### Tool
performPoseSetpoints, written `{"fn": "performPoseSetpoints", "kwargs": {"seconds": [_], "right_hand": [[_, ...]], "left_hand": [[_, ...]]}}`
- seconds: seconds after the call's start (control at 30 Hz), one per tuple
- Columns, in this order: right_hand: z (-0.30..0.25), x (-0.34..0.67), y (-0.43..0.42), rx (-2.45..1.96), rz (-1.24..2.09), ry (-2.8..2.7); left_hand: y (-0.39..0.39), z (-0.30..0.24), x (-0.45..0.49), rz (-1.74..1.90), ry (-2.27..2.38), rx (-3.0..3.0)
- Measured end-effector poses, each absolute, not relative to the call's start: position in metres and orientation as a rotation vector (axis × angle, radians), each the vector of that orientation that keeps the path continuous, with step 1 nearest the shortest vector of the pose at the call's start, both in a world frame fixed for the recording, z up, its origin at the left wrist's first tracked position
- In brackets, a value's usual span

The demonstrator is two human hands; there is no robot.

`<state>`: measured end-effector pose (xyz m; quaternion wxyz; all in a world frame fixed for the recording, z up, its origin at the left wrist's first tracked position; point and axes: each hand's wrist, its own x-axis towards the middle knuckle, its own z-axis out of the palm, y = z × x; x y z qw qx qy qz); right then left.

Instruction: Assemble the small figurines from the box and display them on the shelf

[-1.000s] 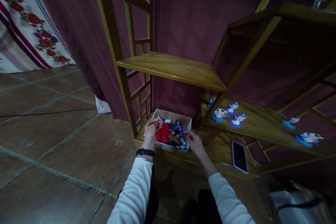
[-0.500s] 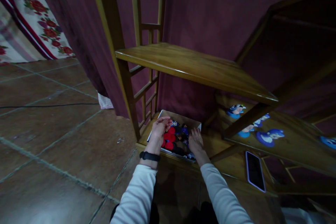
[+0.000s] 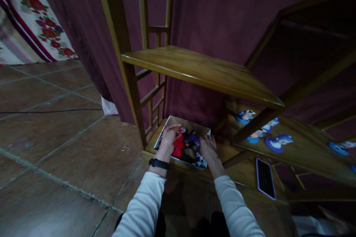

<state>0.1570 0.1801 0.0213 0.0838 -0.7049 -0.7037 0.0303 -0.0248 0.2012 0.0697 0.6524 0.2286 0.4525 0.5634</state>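
A shallow white cardboard box sits on the low wooden shelf, holding several small figures in red, black, purple and blue. My left hand, with a black band on its wrist, is over the box's left part. Its fingers are bent and drawn together above the figures; whatever they pinch is too small to make out. At the right side of the box, my right hand has its fingers curled down beside the purple and blue figures. Its fingertips are partly hidden, so what it grips does not show.
A wooden shelf board juts out above the box. To the right, several blue-based figures stand on another shelf level. A phone lies on the low shelf. A slanted wooden post rises on the left; a dark cable crosses the floor.
The view has shifted slightly, moving the shelf and figures a little left. My right hand's fingers have curled in more at the box's right side; my left hand stays nearly in place.
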Motion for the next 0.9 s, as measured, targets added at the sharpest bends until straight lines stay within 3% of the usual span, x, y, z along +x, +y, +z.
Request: {"fn": "performPoseSetpoints", "kwargs": {"seconds": [0.2,0.33,0.67,0.9], "right_hand": [[0.033,0.162,0.175,-1.552,1.224,-1.152],[0.041,0.16,0.17,-1.145,1.651,-0.78],[0.049,0.15,0.169,-1.136,1.644,-0.831],[0.039,0.172,0.175,-1.504,1.142,-1.025]], "left_hand": [[0.198,0.055,-0.002,1.172,1.063,0.713],[0.196,0.046,0.008,1.098,1.065,0.829],[0.206,0.027,0.014,1.161,1.014,1.114],[0.215,0.042,-0.017,1.379,1.185,0.897]]}}
